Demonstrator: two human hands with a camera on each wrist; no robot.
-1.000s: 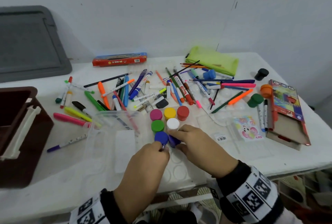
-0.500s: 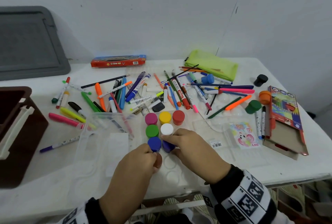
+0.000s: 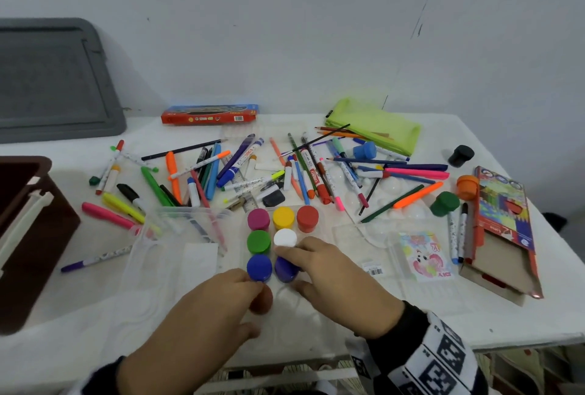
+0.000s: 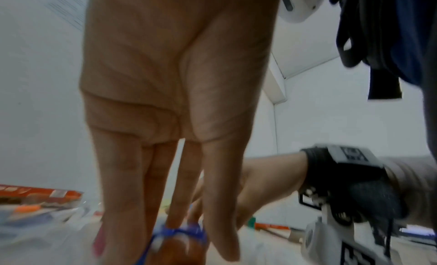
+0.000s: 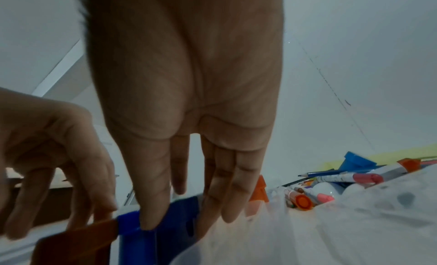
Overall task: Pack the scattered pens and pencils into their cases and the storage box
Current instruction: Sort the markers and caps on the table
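A clear tray (image 3: 319, 328) near the table's front edge holds several paint pots with coloured lids. My left hand (image 3: 253, 291) grips a brown pot (image 3: 262, 299) just below the blue pot (image 3: 259, 267). In the left wrist view the brown pot (image 4: 179, 250) sits under my fingertips. My right hand (image 3: 292, 269) pinches the purple pot (image 3: 285, 269) between forefinger and thumb, beside the white pot (image 3: 285, 238). Scattered pens and pencils (image 3: 237, 169) lie across the middle of the table.
A brown storage box (image 3: 38, 236) stands at the left edge. A clear case (image 3: 177, 236) lies left of the tray. A green pouch (image 3: 376, 125) and a red pencil box (image 3: 209, 114) lie at the back, an open pencil carton (image 3: 503, 230) at the right.
My left hand has left the blue pot and now holds a brown pot just below it. My right hand has stayed on the purple pot.
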